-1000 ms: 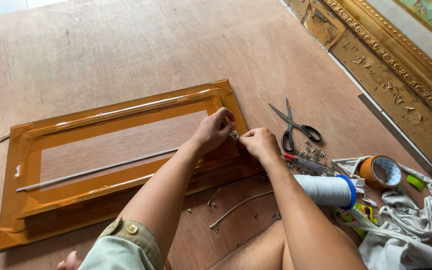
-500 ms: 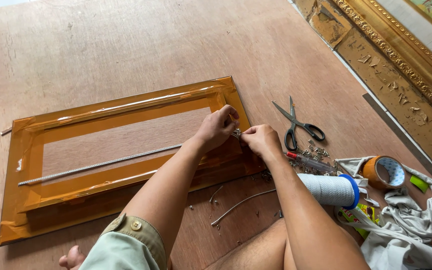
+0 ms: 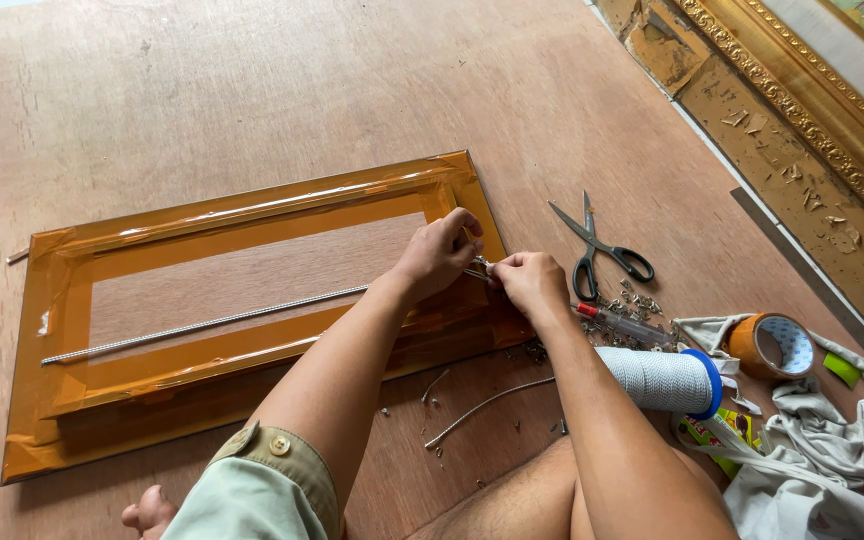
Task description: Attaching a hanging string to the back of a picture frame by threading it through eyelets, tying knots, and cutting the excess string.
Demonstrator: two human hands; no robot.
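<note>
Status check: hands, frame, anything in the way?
Left hand and right hand pinch a small metal fitting at the taped frame edge. Scissors lie clear.

The frame [image 3: 252,210] under my grips is wrapped in glossy, smooth orange-brown tape. A twisted metal cord [image 3: 202,325] lying across it looks dull silver and ribbed. Beside the frame, the plywood floor [image 3: 252,90] is matt and grainy, the scissors [image 3: 592,245] are bare steel with black plastic handles, and the cloth [image 3: 812,430] is soft and crumpled.
</note>
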